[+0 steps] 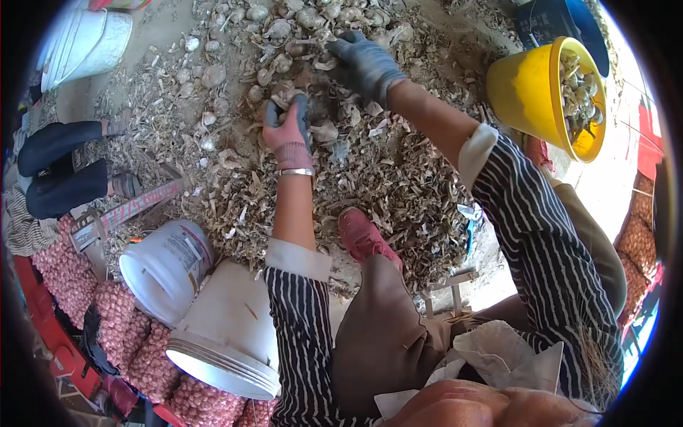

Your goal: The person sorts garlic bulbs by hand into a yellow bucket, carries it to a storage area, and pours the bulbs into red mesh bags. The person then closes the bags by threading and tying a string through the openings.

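My left hand [288, 132], in a pink and grey glove, is closed around a garlic bulb [285, 93] just above the heap. To its upper right is my right hand [366, 65] in a grey-blue glove, its fingers curled on another garlic bulb [325, 62] at the edge of the pile; the palm side is hidden. Loose dry garlic bulbs [279, 29] with husks and roots spread over the ground beyond both hands. Dry stalk and leaf trimmings [420, 185] lie thick below them, around my red shoe [368, 235].
A yellow bucket [523, 89] holding trimmed garlic stands at right, a dark blue bucket [551, 25] behind it. White buckets [171, 260] lie lower left near net sacks of garlic [117, 313]. Blue-handled pruning shears [469, 224] rest by the trimmings. Another person's legs [64, 171] show at left.
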`<move>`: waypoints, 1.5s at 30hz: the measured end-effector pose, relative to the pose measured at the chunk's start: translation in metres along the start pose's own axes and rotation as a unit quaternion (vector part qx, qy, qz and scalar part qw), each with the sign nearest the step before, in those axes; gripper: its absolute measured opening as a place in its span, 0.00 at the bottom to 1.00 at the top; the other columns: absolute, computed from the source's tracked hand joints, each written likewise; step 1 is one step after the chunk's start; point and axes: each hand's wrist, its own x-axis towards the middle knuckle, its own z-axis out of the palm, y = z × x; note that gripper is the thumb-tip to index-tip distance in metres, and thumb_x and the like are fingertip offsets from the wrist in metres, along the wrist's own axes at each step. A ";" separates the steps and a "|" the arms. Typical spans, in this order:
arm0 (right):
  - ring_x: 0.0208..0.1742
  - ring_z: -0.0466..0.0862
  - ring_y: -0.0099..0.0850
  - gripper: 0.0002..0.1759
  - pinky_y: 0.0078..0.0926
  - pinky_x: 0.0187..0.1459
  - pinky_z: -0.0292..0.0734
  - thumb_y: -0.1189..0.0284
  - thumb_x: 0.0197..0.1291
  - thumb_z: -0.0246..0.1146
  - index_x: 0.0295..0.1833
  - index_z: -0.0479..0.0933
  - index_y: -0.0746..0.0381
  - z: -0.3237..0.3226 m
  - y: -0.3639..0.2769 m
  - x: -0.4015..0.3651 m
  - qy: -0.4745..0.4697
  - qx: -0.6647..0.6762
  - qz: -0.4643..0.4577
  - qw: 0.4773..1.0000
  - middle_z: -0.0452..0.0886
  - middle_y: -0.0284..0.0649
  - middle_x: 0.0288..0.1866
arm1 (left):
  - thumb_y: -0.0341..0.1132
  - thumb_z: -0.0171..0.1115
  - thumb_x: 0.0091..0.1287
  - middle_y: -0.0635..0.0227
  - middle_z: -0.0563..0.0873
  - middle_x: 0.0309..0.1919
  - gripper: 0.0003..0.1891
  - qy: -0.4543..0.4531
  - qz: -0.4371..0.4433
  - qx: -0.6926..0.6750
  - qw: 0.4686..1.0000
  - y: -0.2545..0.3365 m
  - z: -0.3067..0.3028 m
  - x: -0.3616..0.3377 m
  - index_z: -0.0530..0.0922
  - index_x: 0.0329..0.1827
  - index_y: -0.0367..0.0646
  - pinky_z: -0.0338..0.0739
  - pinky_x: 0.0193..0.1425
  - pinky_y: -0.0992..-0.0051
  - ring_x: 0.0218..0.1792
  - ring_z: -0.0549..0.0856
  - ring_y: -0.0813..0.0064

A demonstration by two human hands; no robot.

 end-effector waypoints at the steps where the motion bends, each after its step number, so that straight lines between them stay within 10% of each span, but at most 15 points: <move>1: 0.59 0.77 0.42 0.23 0.37 0.59 0.75 0.62 0.58 0.66 0.58 0.76 0.56 0.003 0.011 -0.014 0.093 0.229 -0.009 0.969 0.75 0.49 0.59 | 0.24 0.66 0.61 0.67 0.86 0.37 0.12 0.000 -0.010 -0.029 1.000 0.011 0.009 -0.015 0.79 0.48 0.39 0.81 0.34 0.82 0.32 0.85 0.77; 2: 0.58 0.77 0.40 0.22 0.35 0.59 0.75 0.65 0.56 0.68 0.56 0.77 0.59 -0.007 0.016 -0.029 0.182 0.443 -0.025 0.877 0.76 0.47 0.56 | 0.25 0.66 0.60 0.67 0.85 0.37 0.12 0.000 -0.018 -0.058 0.998 0.017 0.023 -0.028 0.79 0.47 0.40 0.81 0.34 0.81 0.33 0.85 0.77; 10: 0.47 0.81 0.23 0.24 0.17 0.49 0.78 0.75 0.65 0.62 0.66 0.68 0.65 -0.190 0.100 -0.229 0.402 0.454 -0.005 0.795 0.81 0.38 0.50 | 0.33 0.67 0.63 0.70 0.84 0.42 0.15 -0.403 0.073 0.031 0.912 0.066 0.267 -0.181 0.77 0.52 0.43 0.79 0.53 0.74 0.46 0.83 0.73; 13: 0.49 0.83 0.34 0.24 0.29 0.50 0.78 0.72 0.63 0.64 0.65 0.70 0.59 -0.240 0.162 -0.265 0.459 0.060 0.124 0.878 0.78 0.43 0.56 | 0.34 0.66 0.65 0.68 0.85 0.44 0.17 -0.394 0.127 -0.095 0.905 0.025 0.361 -0.210 0.76 0.55 0.42 0.77 0.56 0.71 0.48 0.83 0.70; 14: 0.54 0.81 0.44 0.25 0.37 0.55 0.76 0.68 0.61 0.65 0.64 0.72 0.54 -0.253 0.173 -0.273 0.336 -0.366 0.107 0.861 0.74 0.46 0.60 | 0.34 0.65 0.66 0.66 0.84 0.46 0.17 -0.402 0.108 -0.095 0.904 0.028 0.363 -0.213 0.76 0.56 0.42 0.77 0.56 0.72 0.50 0.82 0.70; 16: 0.58 0.78 0.45 0.22 0.39 0.58 0.74 0.66 0.61 0.64 0.62 0.74 0.53 -0.251 0.186 -0.278 0.369 -0.148 0.195 0.897 0.72 0.48 0.63 | 0.33 0.63 0.67 0.64 0.83 0.50 0.17 -0.413 0.069 -0.084 0.904 0.028 0.353 -0.208 0.76 0.58 0.41 0.76 0.57 0.74 0.52 0.82 0.70; 20: 0.57 0.79 0.47 0.20 0.36 0.58 0.74 0.71 0.60 0.64 0.59 0.76 0.54 -0.232 0.120 -0.257 0.469 -0.123 -0.005 0.875 0.78 0.47 0.57 | 0.30 0.59 0.69 0.60 0.81 0.55 0.17 -0.371 -0.025 -0.174 0.912 0.012 0.258 -0.181 0.75 0.61 0.40 0.76 0.59 0.76 0.55 0.81 0.72; 23: 0.57 0.79 0.47 0.19 0.38 0.57 0.75 0.70 0.60 0.62 0.59 0.76 0.54 -0.171 0.083 -0.217 0.305 0.006 -0.077 0.949 0.78 0.47 0.57 | 0.32 0.62 0.66 0.55 0.77 0.59 0.22 -0.227 0.159 0.094 0.956 -0.041 0.160 -0.128 0.73 0.63 0.43 0.71 0.64 0.66 0.58 0.79 0.64; 25: 0.57 0.78 0.47 0.20 0.41 0.58 0.74 0.68 0.61 0.59 0.60 0.75 0.53 -0.111 0.096 -0.171 0.198 -0.011 -0.070 0.978 0.75 0.48 0.60 | 0.36 0.63 0.65 0.53 0.73 0.62 0.25 -0.159 0.242 0.325 0.900 -0.042 0.107 -0.102 0.72 0.65 0.44 0.68 0.68 0.59 0.60 0.77 0.60; 27: 0.57 0.78 0.47 0.20 0.43 0.58 0.73 0.67 0.62 0.58 0.61 0.74 0.52 -0.068 0.115 -0.128 0.162 -0.027 -0.057 0.985 0.74 0.48 0.62 | 0.49 0.65 0.59 0.52 0.66 0.67 0.34 -0.058 0.272 0.707 0.650 -0.044 0.073 -0.089 0.69 0.68 0.47 0.54 0.73 0.48 0.66 0.69 0.51; 31: 0.57 0.78 0.47 0.21 0.44 0.57 0.73 0.65 0.61 0.57 0.61 0.73 0.48 -0.010 0.167 -0.076 0.104 -0.049 0.020 0.993 0.72 0.49 0.62 | 0.54 0.64 0.56 0.52 0.65 0.67 0.36 -0.169 0.212 0.785 0.557 -0.054 0.037 -0.081 0.70 0.67 0.49 0.49 0.73 0.45 0.65 0.68 0.51; 36: 0.52 0.81 0.47 0.16 0.43 0.53 0.76 0.68 0.59 0.58 0.54 0.78 0.48 0.000 0.159 -0.054 -0.025 -0.160 0.010 0.987 0.78 0.48 0.54 | 0.50 0.65 0.57 0.54 0.74 0.60 0.27 -0.234 0.191 0.640 0.706 -0.074 0.010 -0.087 0.78 0.58 0.46 0.62 0.70 0.53 0.58 0.74 0.50; 38: 0.45 0.82 0.45 0.14 0.39 0.47 0.79 0.71 0.57 0.60 0.50 0.80 0.56 -0.038 0.085 -0.065 0.061 0.111 0.018 0.992 0.79 0.44 0.49 | 0.48 0.65 0.57 0.57 0.76 0.58 0.27 -0.136 0.280 0.557 0.770 -0.062 -0.007 -0.075 0.77 0.59 0.47 0.66 0.65 0.54 0.56 0.75 0.50; 40: 0.45 0.82 0.43 0.16 0.37 0.50 0.78 0.71 0.58 0.60 0.53 0.80 0.52 -0.012 0.067 -0.046 0.105 0.024 -0.096 0.990 0.79 0.43 0.50 | 0.48 0.64 0.58 0.58 0.74 0.60 0.27 -0.106 0.325 0.609 0.716 -0.035 -0.020 -0.052 0.76 0.60 0.48 0.69 0.62 0.54 0.56 0.75 0.52; 45: 0.47 0.83 0.41 0.25 0.39 0.49 0.80 0.70 0.58 0.61 0.63 0.74 0.50 0.085 0.021 0.006 0.056 -0.125 -0.261 0.956 0.76 0.42 0.57 | 0.47 0.67 0.58 0.60 0.70 0.63 0.30 -0.111 0.054 0.878 0.463 0.013 -0.014 -0.037 0.72 0.64 0.51 0.75 0.57 0.59 0.55 0.77 0.58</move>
